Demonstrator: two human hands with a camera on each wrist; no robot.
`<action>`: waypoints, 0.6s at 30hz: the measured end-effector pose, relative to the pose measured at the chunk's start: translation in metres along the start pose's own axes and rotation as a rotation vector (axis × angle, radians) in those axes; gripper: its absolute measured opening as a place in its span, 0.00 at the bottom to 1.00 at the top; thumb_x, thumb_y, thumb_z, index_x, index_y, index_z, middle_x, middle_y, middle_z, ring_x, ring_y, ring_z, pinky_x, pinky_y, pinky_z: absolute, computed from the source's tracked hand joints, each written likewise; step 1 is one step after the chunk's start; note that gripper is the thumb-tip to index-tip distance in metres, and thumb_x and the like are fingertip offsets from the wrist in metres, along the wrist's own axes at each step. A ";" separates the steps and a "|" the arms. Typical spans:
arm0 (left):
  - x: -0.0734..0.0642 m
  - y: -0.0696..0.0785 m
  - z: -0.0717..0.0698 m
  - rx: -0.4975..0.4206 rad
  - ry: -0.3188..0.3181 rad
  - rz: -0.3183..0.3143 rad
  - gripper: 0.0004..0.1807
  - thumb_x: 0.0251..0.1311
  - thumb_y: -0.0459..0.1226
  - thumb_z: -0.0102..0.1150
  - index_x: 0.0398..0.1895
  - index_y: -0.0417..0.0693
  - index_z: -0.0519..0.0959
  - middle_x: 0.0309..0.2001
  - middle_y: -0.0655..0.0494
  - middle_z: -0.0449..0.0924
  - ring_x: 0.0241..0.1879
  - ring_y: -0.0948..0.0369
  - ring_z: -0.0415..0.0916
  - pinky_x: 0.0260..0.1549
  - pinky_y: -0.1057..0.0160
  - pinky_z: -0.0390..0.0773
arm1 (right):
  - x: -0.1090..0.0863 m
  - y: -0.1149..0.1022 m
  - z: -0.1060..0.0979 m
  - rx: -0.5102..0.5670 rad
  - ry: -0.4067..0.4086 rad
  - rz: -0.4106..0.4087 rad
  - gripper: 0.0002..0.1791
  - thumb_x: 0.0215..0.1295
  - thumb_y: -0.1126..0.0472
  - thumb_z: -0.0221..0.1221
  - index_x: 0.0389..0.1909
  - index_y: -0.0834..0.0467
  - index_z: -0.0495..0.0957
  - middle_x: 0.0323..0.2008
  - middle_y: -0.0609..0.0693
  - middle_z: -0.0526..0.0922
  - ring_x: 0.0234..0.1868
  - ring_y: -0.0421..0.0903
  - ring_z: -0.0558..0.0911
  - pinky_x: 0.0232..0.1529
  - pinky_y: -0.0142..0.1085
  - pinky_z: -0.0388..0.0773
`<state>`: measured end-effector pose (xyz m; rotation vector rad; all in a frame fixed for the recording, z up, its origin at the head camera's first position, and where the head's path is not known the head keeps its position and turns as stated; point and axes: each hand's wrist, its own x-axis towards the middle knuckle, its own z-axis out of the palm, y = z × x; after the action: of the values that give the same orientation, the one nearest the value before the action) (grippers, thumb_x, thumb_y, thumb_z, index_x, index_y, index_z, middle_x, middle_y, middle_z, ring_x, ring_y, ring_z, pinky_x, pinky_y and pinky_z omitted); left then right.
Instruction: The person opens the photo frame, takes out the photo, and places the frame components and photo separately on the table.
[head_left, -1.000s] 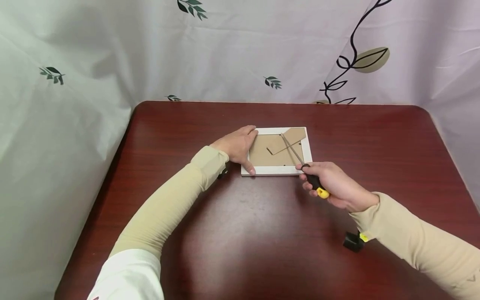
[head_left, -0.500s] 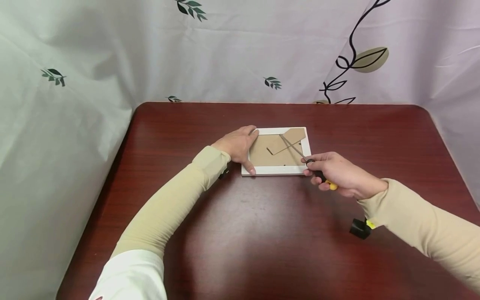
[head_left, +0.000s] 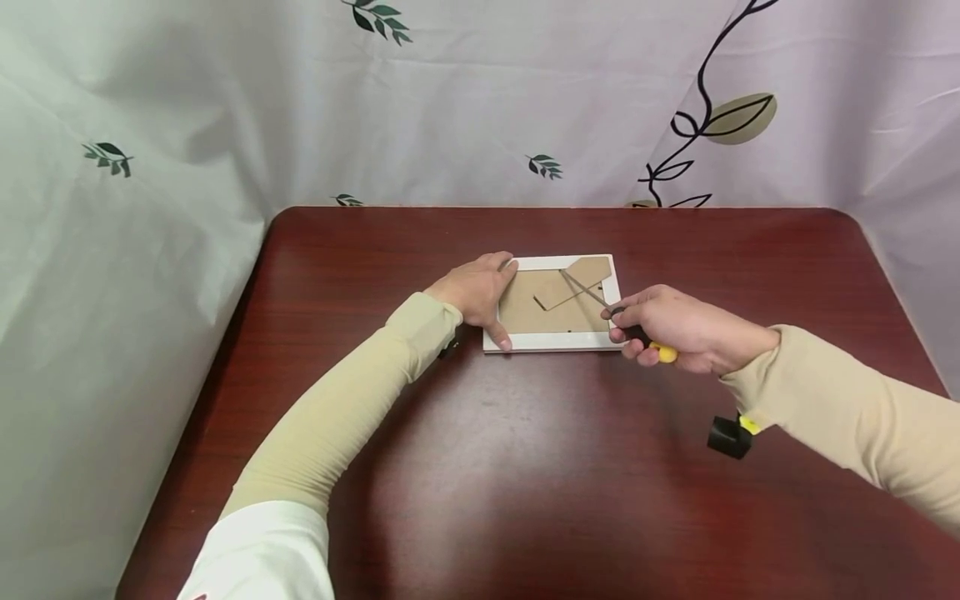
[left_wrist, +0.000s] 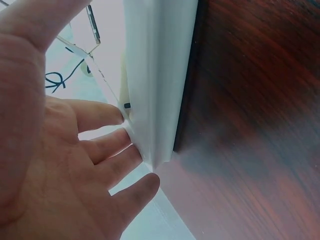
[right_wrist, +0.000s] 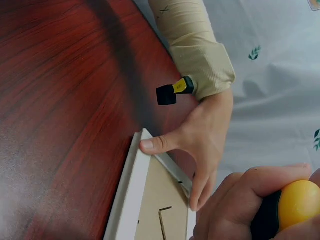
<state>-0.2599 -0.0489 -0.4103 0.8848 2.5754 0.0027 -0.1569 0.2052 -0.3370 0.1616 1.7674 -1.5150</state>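
A white picture frame (head_left: 555, 342) lies face down, its brown backing board (head_left: 521, 315) and angled stand flap (head_left: 592, 267) showing. My left hand (head_left: 474, 292) spans the frame's left end, thumb on the near corner and fingers at the far one. In the left wrist view the fingers of the left hand (left_wrist: 75, 165) extend to the frame's edge. My right hand (head_left: 667, 327) grips a screwdriver (head_left: 592, 294) by its black and yellow handle (right_wrist: 299, 204). The screwdriver's tip is at the inner far edge of the frame, beside the flap.
The frame rests on a dark red wooden table (head_left: 480, 467). A pale curtain (head_left: 450, 108) with leaf prints hangs behind and along the sides. Small dark tabs sit along the frame's inner edge. A black camera (head_left: 729, 437) hangs under the right wrist.
My right hand has moved up and to the right, bringing the screwdriver's handle over the frame's near right corner. The tip shifted slightly left along the far edge. The left hand and frame stay put.
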 end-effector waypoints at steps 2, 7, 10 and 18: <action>0.000 0.000 0.000 -0.006 0.000 -0.001 0.78 0.30 0.66 0.80 0.80 0.37 0.49 0.79 0.42 0.45 0.78 0.50 0.44 0.73 0.56 0.54 | 0.001 -0.003 0.001 -0.003 -0.003 0.008 0.19 0.74 0.69 0.40 0.62 0.72 0.56 0.29 0.48 0.70 0.22 0.36 0.65 0.18 0.22 0.61; 0.000 0.000 0.000 -0.008 0.005 0.003 0.77 0.30 0.66 0.80 0.79 0.37 0.49 0.79 0.42 0.46 0.78 0.50 0.45 0.73 0.56 0.55 | 0.002 -0.007 0.003 -0.003 -0.003 0.015 0.16 0.74 0.70 0.40 0.59 0.71 0.58 0.28 0.49 0.70 0.21 0.36 0.65 0.19 0.22 0.61; 0.000 0.001 -0.001 -0.005 0.003 0.004 0.78 0.29 0.66 0.80 0.79 0.37 0.49 0.79 0.42 0.46 0.77 0.50 0.45 0.73 0.56 0.55 | 0.002 -0.006 0.005 0.004 -0.004 0.014 0.15 0.74 0.70 0.40 0.58 0.71 0.57 0.27 0.49 0.69 0.21 0.36 0.65 0.18 0.22 0.61; 0.000 0.003 -0.003 0.006 -0.009 -0.001 0.77 0.30 0.66 0.80 0.79 0.36 0.49 0.79 0.42 0.46 0.78 0.50 0.45 0.73 0.56 0.55 | 0.004 0.002 0.015 -0.003 0.008 0.008 0.20 0.72 0.71 0.39 0.62 0.73 0.55 0.27 0.49 0.69 0.20 0.37 0.66 0.18 0.23 0.65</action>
<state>-0.2589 -0.0460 -0.4075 0.8844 2.5689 -0.0097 -0.1520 0.1912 -0.3409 0.1729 1.7732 -1.5077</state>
